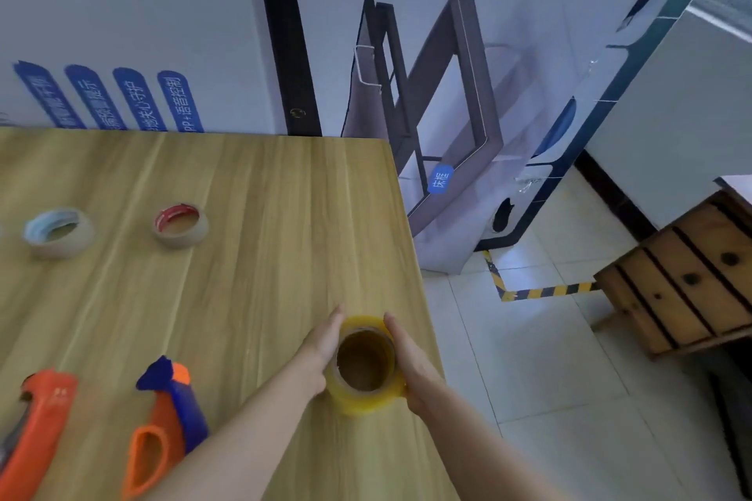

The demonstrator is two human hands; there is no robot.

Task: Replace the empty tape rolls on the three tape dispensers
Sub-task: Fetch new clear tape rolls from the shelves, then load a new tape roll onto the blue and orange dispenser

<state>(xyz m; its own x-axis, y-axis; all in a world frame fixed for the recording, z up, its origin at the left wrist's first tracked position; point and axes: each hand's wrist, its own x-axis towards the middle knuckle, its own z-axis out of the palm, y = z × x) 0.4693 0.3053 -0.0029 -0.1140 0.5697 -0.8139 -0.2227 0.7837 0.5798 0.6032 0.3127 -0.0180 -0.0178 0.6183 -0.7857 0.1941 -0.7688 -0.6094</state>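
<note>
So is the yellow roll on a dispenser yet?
No, the left hand and right hand hold the yellow tape roll, away from the orange dispenser and the blue-and-orange dispenser.

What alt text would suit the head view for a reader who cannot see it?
Left hand and right hand hold a yellow roll between them near the table's right edge. A blue-cored roll and a red-cored roll lie farther left; an orange dispenser and an orange-blue dispenser lie nearer.

Three tape rolls [365,364] [59,232] [180,225], two tape dispensers [162,427] [32,431], two hands [321,346] [411,362].
</note>
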